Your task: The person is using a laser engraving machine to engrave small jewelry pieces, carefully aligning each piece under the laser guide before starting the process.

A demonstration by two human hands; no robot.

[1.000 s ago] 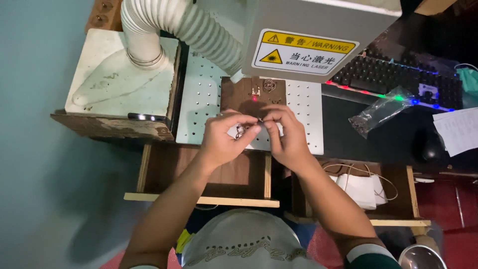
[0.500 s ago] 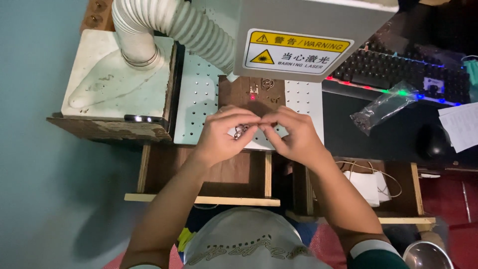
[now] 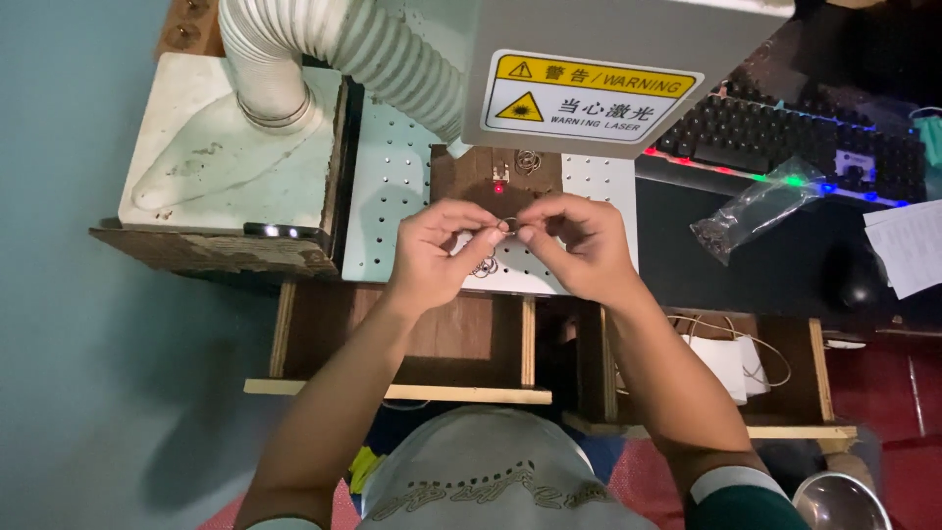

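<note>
Under the grey laser head (image 3: pixel 628 79) with its yellow warning label, both hands met over the white perforated surface (image 3: pixel 392 206). The left hand (image 3: pixel 437 250) and the right hand (image 3: pixel 574 245) came together fingertip to fingertip, each pinching one side of a small metal ring (image 3: pixel 506 226) held between them, just above the surface and in front of the brown wooden plate (image 3: pixel 471 177). The ring sat midway, so neither hand was nearer; it lay straight ahead of the person, between thumbs and forefingers, and it was too small to tell how it was turned. Other little rings lay close by: one or two on the surface under the left hand (image 3: pixel 484 265), and another on the wooden plate (image 3: pixel 528 159) beside a red laser dot (image 3: pixel 498 186). Off to the right a clear plastic bag (image 3: pixel 756 208) of small parts rested near a backlit keyboard (image 3: pixel 785 137), well apart from the hands. A ribbed white extraction hose (image 3: pixel 324 49) curved away on the left.
</note>
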